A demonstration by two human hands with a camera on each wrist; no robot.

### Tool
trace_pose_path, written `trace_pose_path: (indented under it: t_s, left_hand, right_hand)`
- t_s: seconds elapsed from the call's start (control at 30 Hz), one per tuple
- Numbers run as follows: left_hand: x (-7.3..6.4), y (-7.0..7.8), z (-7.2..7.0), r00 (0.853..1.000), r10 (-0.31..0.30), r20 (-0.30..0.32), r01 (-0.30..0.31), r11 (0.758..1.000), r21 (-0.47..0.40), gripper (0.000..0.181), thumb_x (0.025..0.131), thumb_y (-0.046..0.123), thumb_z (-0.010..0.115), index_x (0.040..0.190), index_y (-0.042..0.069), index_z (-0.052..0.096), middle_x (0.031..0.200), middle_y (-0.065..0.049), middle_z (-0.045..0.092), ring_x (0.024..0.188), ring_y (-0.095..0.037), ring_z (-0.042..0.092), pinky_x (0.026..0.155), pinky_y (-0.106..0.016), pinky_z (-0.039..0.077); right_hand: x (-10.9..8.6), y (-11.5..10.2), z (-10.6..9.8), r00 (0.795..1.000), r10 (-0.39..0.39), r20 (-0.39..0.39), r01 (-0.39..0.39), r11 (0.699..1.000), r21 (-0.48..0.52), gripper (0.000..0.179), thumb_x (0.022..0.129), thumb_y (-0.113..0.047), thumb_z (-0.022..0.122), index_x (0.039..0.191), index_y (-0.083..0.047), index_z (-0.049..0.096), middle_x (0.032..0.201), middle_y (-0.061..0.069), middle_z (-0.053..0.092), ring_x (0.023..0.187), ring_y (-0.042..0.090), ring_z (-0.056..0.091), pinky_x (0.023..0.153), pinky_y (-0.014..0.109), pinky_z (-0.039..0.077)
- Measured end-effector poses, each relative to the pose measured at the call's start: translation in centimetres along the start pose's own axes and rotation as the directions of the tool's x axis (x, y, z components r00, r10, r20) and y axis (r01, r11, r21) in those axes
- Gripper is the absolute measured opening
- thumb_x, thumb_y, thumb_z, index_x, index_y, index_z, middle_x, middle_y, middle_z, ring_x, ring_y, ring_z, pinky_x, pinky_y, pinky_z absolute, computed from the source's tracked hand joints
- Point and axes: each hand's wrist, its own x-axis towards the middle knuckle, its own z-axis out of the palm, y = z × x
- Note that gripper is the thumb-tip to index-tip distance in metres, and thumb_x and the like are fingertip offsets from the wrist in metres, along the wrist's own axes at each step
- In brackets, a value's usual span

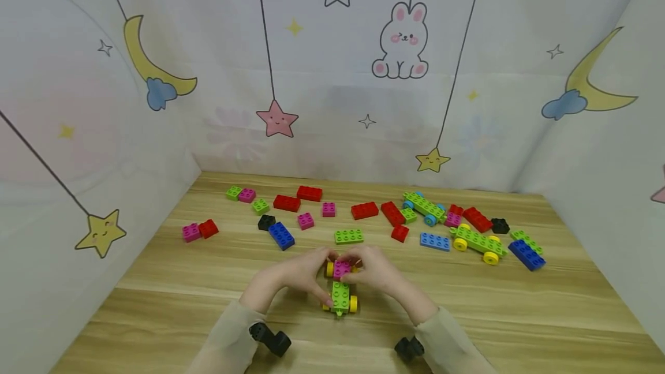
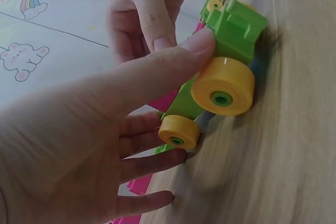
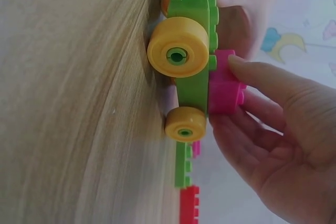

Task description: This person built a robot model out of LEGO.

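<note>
Landmark: green car base, yellow wheels, on worktop, lying between the two hands. Far left of base: small red block. Nearer, left and beyond base: black block, then blue brick. Directly left of base: left hand, holding it, thumb on the base's near end, index finger reaching toward the far end; other fingers spread beside a wheel. On base's far half: magenta block, studs up. Just beyond base: light green brick, flat. Right of base: right hand, pinching magenta block between thumb and fingers. Farther right and beyond base: blue-wheeled car, light blue brick, then second yellow-wheeled car. Far right of base: dark blue brick.
</note>
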Motion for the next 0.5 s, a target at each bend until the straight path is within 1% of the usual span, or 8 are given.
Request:
trace_pose_path:
  t_s: [0.13, 0.37, 0.5]
  left_hand:
    - [-0.04, 0.02, 0.03, 1.0, -0.003, -0.003, 0.003, 1.0, -0.004, 0.087, 0.071, 0.037, 0.088, 0.139, 0.005, 0.042, 0.14, -0.01, 0.049, 0.134, -0.027, 0.046, 0.113, -0.046, 0.038]
    - [-0.14, 0.1, 0.12, 1.0, 0.005, -0.004, -0.005, 1.0, -0.025, 0.09, 0.071, 0.035, 0.088, 0.141, 0.002, 0.041, 0.142, -0.013, 0.047, 0.136, -0.03, 0.044, 0.113, -0.047, 0.036]
    - [-0.18, 0.1, 0.13, 1.0, -0.005, -0.003, 0.004, 1.0, -0.03, 0.089, 0.072, 0.035, 0.088, 0.141, 0.004, 0.041, 0.143, -0.013, 0.046, 0.136, -0.031, 0.043, 0.113, -0.048, 0.036]
  right_hand:
    - [-0.04, 0.08, -0.07, 1.0, 0.005, 0.008, -0.005, 1.0, 0.003, 0.031, 0.084, -0.018, 0.078, 0.112, -0.004, 0.071, 0.106, 0.007, 0.071, 0.098, 0.021, 0.064, 0.087, 0.039, 0.056]
    - [-0.04, 0.17, -0.37, 0.999, -0.042, 0.012, 0.042, 0.999, -0.005, 0.036, 0.084, -0.016, 0.078, 0.116, -0.002, 0.07, 0.108, 0.008, 0.072, 0.098, 0.022, 0.065, 0.086, 0.037, 0.056]
    - [-0.03, 0.3, -0.87, 0.999, -0.022, 0.03, 0.021, 0.999, 0.036, 0.037, 0.085, -0.017, 0.076, 0.119, -0.003, 0.068, 0.112, 0.009, 0.071, 0.1, 0.023, 0.064, 0.089, 0.04, 0.055]
